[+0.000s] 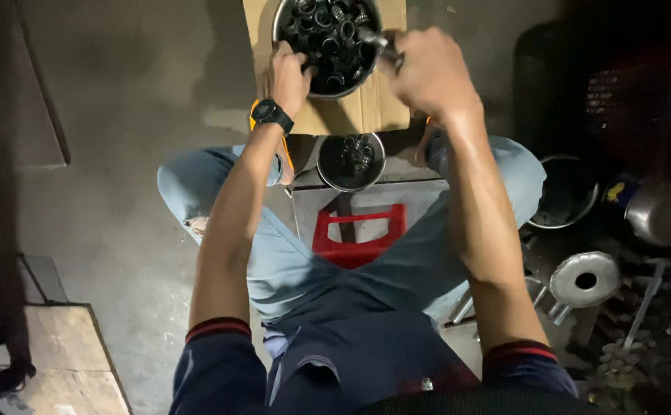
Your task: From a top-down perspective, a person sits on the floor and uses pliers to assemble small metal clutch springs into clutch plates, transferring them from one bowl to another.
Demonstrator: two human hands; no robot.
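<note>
I sit on a red stool [357, 244] with my knees spread, so the work lies between them on the floor. At the far left a wooden board [70, 361] lies near my side, well apart from everything else.

My left hand [289, 77], with a black watch [271, 114] at the wrist, rests on the left rim of the big bowl [283, 15], fingers curled in among the dark rings [328, 34] that fill it. I cannot tell whether the fingers have closed on a ring or only touch them. The bowl stands on cardboard [366, 115], which keeps it off the concrete.

Nearer me, between my knees, a small bowl [351, 161] holds only a few rings, placed close for an easy reach.

My right hand [427, 73] is clamped on a metal tool [377, 42] whose tip points into the big bowl over its right rim.

To the right, in the dark, stand an empty pan [569, 192] and a round metal part [585, 278].
</note>
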